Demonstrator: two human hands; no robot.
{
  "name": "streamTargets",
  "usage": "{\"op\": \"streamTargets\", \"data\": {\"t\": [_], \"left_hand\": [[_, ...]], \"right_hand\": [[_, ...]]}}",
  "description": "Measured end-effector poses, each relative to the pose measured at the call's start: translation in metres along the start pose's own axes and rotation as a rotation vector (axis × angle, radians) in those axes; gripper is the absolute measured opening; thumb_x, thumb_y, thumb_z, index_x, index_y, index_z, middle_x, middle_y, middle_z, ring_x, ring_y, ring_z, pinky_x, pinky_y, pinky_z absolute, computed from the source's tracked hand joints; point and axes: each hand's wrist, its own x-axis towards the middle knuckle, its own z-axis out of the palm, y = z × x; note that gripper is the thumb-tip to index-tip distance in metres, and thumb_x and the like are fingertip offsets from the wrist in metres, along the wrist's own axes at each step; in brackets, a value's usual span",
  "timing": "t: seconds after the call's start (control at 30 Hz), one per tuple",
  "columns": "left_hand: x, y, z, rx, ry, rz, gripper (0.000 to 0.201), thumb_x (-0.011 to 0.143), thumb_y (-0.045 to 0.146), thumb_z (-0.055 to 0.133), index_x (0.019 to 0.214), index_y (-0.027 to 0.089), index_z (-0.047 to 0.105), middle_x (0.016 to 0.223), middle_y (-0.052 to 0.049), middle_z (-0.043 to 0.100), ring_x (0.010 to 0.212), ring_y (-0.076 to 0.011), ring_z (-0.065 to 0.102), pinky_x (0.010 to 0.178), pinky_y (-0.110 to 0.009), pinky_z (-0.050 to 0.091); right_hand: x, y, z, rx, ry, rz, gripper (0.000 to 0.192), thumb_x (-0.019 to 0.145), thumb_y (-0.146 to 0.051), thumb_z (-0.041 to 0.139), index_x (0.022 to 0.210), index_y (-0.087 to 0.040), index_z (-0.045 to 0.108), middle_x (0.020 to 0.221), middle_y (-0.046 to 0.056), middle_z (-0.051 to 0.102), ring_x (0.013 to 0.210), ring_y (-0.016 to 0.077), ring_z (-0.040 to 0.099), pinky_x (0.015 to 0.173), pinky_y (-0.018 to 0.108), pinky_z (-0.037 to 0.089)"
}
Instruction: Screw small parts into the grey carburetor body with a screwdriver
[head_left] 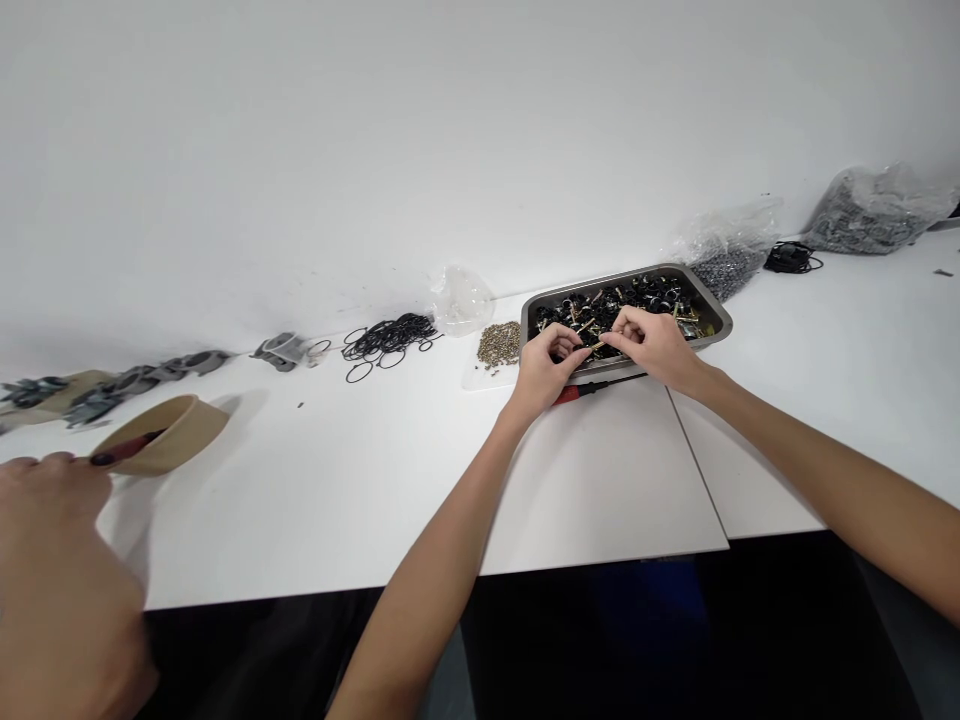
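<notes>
Left hand: pinches slender brass-coloured piece | Right hand: narrow pinch, same piece's other end | Location: above grey metal tray, near edge | Red-handled screwdriver: lies before tray

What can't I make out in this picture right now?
All in the head view:
Gold-coloured part at the left hand: too small for its shape; whether the right hand grips it too is unclear.
Tray contents behind both hands: hidden by them.
Red-handled tool: handle partly covered by the left hand.
Co-worker's hand: blurred, cut off by the left edge.
</notes>
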Motion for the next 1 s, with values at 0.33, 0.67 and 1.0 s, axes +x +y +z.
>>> {"op": "streamTargets", "data": {"t": [0.33, 0.67, 1.0], "left_hand": [[0.0004, 0.0016, -0.0002, 0.016, -0.009, -0.024, 0.013, 0.082, 0.017, 0.077, 0.082, 0.020, 0.065, 0.074, 0.002, 0.062, 0.070, -0.0125, 0.055, 0.069, -0.028, 0.048], [0.0000, 0.0021, 0.0006, 0.005, 0.001, -0.013, 0.008, 0.084, 0.014, 0.073, 0.084, 0.020, 0.067, 0.073, 0.003, 0.062, 0.069, -0.0119, 0.056, 0.069, -0.027, 0.048], [-0.0006, 0.0019, 0.0008, 0.005, 0.003, 0.008, 0.008, 0.082, 0.015, 0.073, 0.083, 0.020, 0.067, 0.073, 0.002, 0.062, 0.069, -0.0119, 0.056, 0.068, -0.027, 0.048]], "right_hand": [[-0.0001, 0.0050, 0.0004, -0.158, -0.016, -0.082, 0.060, 0.096, -0.072, 0.051, 0.067, -0.021, 0.038, 0.056, -0.004, 0.041, 0.056, 0.0112, 0.033, 0.060, 0.030, 0.027], [-0.0002, -0.0002, -0.0008, -0.145, -0.015, -0.035, 0.061, 0.098, -0.066, 0.052, 0.062, -0.021, 0.031, 0.055, -0.004, 0.031, 0.057, 0.0112, 0.028, 0.061, 0.031, 0.025], [0.0000, -0.0006, -0.0007, -0.136, -0.021, 0.015, 0.048, 0.098, -0.045, 0.061, 0.064, -0.020, 0.037, 0.057, -0.005, 0.034, 0.058, 0.0110, 0.029, 0.063, 0.030, 0.026]]}}
